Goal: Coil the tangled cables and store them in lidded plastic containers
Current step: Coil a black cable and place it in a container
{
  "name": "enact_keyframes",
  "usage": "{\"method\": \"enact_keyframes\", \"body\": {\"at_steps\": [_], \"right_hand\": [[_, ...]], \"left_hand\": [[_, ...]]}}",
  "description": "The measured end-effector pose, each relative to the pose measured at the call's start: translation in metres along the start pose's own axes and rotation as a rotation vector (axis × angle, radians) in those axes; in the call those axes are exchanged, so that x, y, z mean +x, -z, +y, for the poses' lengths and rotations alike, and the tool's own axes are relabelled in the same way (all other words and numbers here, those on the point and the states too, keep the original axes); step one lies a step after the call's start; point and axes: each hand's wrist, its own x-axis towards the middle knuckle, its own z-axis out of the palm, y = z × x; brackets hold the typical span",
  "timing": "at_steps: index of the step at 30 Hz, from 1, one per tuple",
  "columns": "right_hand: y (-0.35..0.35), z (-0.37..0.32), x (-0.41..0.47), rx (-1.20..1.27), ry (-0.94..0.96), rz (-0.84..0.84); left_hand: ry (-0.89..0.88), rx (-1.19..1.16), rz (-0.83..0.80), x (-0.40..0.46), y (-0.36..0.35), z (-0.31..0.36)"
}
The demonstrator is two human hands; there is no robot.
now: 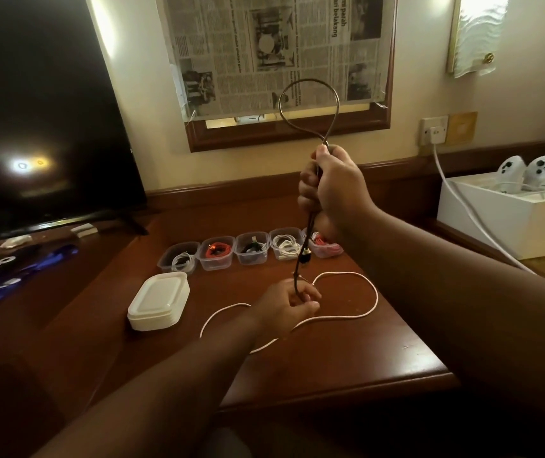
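My right hand [334, 190] is raised above the table and grips a dark cable [301, 84], which rises out of the fist in a tall loop. The cable's two strands hang below the fist, one ending in a plug. Lower down, my left hand [286, 307] pinches the hanging end of the dark cable just over the table. A white cable [357, 314] lies in a loose curve on the wooden table [380, 365], passing under my left hand. Several open clear containers [216, 254] stand in a row at the back, each with a coiled cable inside.
A stack of white lids [159, 302] sits left of my left hand. A dark television screen [40, 127] stands at the left. At the right, a white box [509, 223] holds two white controllers, and a white cord runs from a wall socket [433, 130].
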Motion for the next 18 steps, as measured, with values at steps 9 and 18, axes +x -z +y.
{"method": "enact_keyframes", "body": {"at_steps": [9,18], "right_hand": [[0.017,-0.014,-0.008,-1.029,-0.13,0.022],[0.019,-0.059,-0.008,-0.63,-0.16,0.181]], "left_hand": [[0.252,-0.523,0.566,0.017,0.036,0.009],[0.247,-0.166,0.515,0.014,0.072,0.003]]}}
